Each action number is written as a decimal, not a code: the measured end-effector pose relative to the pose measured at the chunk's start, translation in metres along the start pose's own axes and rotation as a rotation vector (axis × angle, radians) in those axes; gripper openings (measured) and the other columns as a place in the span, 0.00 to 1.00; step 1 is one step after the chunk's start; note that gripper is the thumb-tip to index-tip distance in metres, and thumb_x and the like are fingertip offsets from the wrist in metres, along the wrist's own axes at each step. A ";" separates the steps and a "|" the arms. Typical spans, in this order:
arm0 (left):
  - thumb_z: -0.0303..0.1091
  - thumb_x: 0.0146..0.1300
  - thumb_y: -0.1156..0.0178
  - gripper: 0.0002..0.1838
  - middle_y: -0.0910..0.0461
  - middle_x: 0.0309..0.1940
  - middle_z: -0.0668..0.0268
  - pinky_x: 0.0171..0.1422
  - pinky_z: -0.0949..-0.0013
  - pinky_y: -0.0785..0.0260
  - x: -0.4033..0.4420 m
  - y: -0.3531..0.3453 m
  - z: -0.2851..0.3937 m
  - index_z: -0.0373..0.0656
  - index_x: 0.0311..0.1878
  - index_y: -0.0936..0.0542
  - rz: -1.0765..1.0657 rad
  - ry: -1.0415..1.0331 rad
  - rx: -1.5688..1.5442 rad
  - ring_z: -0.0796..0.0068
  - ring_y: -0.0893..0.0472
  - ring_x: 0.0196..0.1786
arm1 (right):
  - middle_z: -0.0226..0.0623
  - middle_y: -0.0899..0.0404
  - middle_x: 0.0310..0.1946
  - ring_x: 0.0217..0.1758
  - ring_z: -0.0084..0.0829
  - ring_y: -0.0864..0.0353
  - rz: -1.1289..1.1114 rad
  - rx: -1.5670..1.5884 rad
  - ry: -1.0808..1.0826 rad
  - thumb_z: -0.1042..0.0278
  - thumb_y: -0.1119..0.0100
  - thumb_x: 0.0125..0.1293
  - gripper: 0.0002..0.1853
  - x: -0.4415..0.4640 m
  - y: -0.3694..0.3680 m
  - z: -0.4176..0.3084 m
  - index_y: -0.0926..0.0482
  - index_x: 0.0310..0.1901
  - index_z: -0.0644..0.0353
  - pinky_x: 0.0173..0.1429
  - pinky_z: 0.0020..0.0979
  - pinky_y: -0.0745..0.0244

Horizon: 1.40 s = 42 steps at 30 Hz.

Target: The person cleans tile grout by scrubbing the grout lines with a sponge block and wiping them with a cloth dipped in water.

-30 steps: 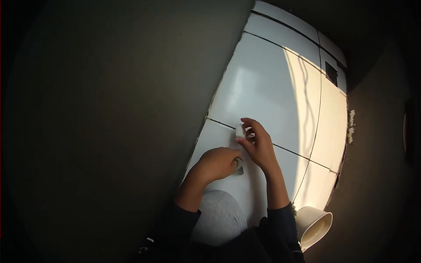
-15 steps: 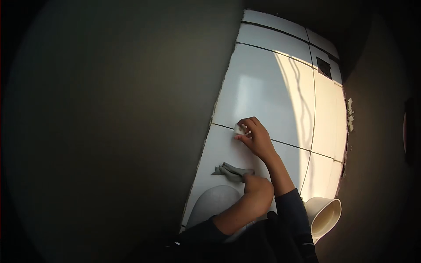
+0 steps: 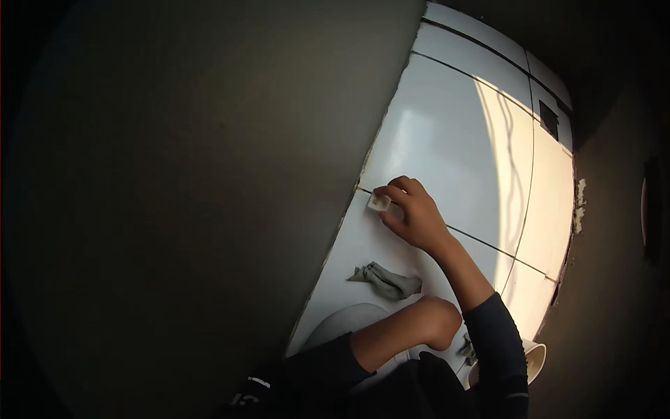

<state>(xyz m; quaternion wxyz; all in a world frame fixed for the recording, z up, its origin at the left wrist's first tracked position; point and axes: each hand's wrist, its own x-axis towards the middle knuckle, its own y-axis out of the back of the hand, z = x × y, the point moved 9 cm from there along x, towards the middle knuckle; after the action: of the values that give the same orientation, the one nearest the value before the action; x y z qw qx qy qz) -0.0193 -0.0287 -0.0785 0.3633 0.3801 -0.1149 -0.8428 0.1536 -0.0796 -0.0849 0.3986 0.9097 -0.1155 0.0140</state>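
My right hand (image 3: 415, 213) reaches over the white tiled floor (image 3: 447, 146), with its thumb and fingertips closed around a small white square piece (image 3: 378, 202). The piece looks hollow in its middle, and it is beside a dark joint between tiles. Its exact kind is too small to tell. Below the hand lies a crumpled grey cloth (image 3: 392, 283), touched by no hand. A bent bare knee (image 3: 440, 321) is in front of my body, below the cloth. My left hand is out of sight.
A pale rounded surface (image 3: 342, 325) shows behind the leg. At the lower right, a cream tub (image 3: 536, 362) is partly covered by my sleeve. A dark grey wall (image 3: 209, 174) borders the tiles on the left. A dark square patch (image 3: 549, 120) marks the far tiles.
The view has shifted, moving the tiles and cloth rightward in the picture. My right hand keeps hold of the white piece, whose square hollow side now shows. More of the cloth is visible.
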 end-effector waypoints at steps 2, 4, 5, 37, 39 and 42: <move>0.28 0.48 0.50 0.09 0.21 0.20 0.58 0.29 0.63 0.28 -0.011 -0.009 0.028 0.35 0.22 0.20 -0.205 -0.241 -0.274 0.65 0.19 0.25 | 0.36 0.27 0.42 0.46 0.39 0.27 0.068 0.023 0.048 0.72 0.37 0.50 0.19 0.003 -0.012 -0.005 0.23 0.47 0.54 0.50 0.37 0.27; 0.32 0.52 0.52 0.13 0.23 0.13 0.62 0.25 0.68 0.31 -0.026 0.002 0.050 0.36 0.19 0.24 -0.318 -0.521 -0.530 0.73 0.22 0.18 | 0.35 0.27 0.43 0.48 0.39 0.28 0.038 0.010 0.093 0.73 0.37 0.49 0.19 0.001 -0.034 -0.012 0.23 0.46 0.54 0.50 0.37 0.27; 0.32 0.52 0.52 0.13 0.23 0.13 0.62 0.25 0.68 0.31 -0.025 0.007 0.048 0.36 0.19 0.24 -0.322 -0.523 -0.538 0.73 0.22 0.18 | 0.35 0.27 0.44 0.48 0.39 0.29 0.058 -0.023 0.169 0.73 0.37 0.48 0.19 -0.001 -0.043 -0.017 0.22 0.46 0.54 0.50 0.37 0.27; 0.32 0.56 0.48 0.11 0.27 0.16 0.58 0.27 0.65 0.37 -0.005 0.037 0.053 0.33 0.24 0.25 0.007 -0.622 -0.811 0.69 0.30 0.18 | 0.37 0.24 0.45 0.46 0.37 0.26 0.226 -0.165 0.144 0.75 0.38 0.48 0.20 -0.004 -0.044 -0.020 0.21 0.47 0.55 0.48 0.33 0.24; 0.32 0.56 0.48 0.11 0.27 0.16 0.57 0.28 0.65 0.37 -0.004 0.039 0.052 0.33 0.24 0.24 0.014 -0.619 -0.801 0.68 0.29 0.19 | 0.36 0.24 0.45 0.46 0.36 0.27 0.191 -0.237 0.179 0.75 0.38 0.49 0.20 -0.010 -0.049 -0.026 0.21 0.48 0.54 0.48 0.33 0.24; 0.32 0.56 0.48 0.11 0.26 0.17 0.56 0.28 0.64 0.36 -0.006 0.040 0.051 0.33 0.25 0.24 0.064 -0.619 -0.771 0.66 0.28 0.19 | 0.38 0.24 0.40 0.41 0.35 0.27 0.270 -0.256 0.149 0.75 0.42 0.51 0.16 0.002 -0.038 -0.017 0.19 0.44 0.60 0.45 0.30 0.25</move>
<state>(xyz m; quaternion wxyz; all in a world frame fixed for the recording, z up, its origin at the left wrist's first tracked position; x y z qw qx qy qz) -0.0322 -0.0572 -0.0211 0.4520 -0.0538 0.0909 -0.8858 0.1652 -0.0426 -0.1008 0.5130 0.8243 -0.2073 0.1198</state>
